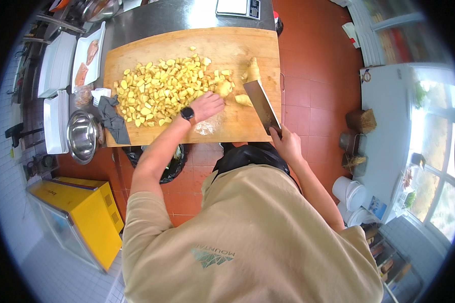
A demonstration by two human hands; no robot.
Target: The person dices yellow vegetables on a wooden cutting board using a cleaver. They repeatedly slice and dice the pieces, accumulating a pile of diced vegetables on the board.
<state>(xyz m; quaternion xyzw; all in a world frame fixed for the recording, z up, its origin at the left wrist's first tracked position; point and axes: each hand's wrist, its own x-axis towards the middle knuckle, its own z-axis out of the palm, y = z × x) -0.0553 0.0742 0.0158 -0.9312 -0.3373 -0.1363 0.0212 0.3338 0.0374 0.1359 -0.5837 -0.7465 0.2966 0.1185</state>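
Note:
My right hand (287, 143) grips the handle of a Chinese cleaver (262, 106), its broad blade slanting up and left over the board's right side. My left hand (208, 106), with a dark watch on the wrist, is palm down at the right end of a large pile of cut ginger pieces (155, 91). Right by its fingers lies a knob of ginger (224, 88); whether the fingers hold it is hidden. Beyond the blade tip rests a larger ginger root (251, 70), and a short ginger piece (243, 100) sits left of the blade. All lie on a wooden cutting board (227, 130).
Left of the board are a crumpled grey cloth (113, 117), a steel bowl (82, 136) and a white tray (88, 45) with raw meat. A kitchen scale (238, 8) stands beyond the board. Below the near edge is a bin lined with black plastic (178, 166).

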